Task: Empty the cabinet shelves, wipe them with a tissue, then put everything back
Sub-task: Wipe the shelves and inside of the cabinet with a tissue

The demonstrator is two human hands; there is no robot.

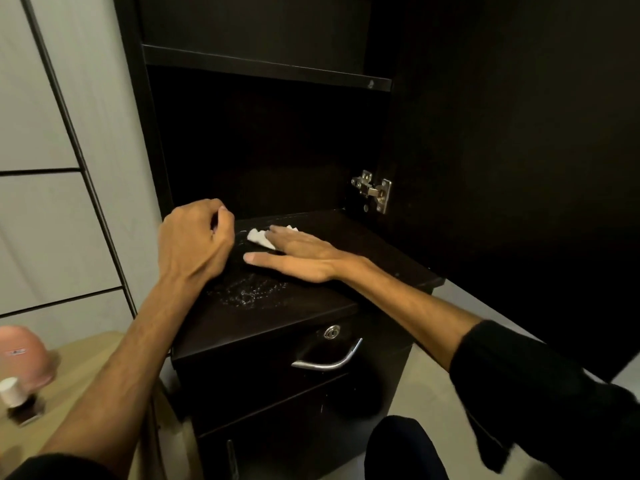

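The dark cabinet's lower shelf lies in front of me, with wet droplets glistening near its front edge. My right hand lies flat on the shelf, its straight fingers pressing a white tissue against the surface. My left hand hovers at the shelf's left end with its fingers curled. Against the dark wood I cannot tell whether it holds anything. The upper shelf looks bare.
The cabinet door stands open on the right, on a metal hinge. Below the shelf is a drawer with a lock and a chrome handle. On a beige surface at the left stand a pink container and a small white-capped bottle.
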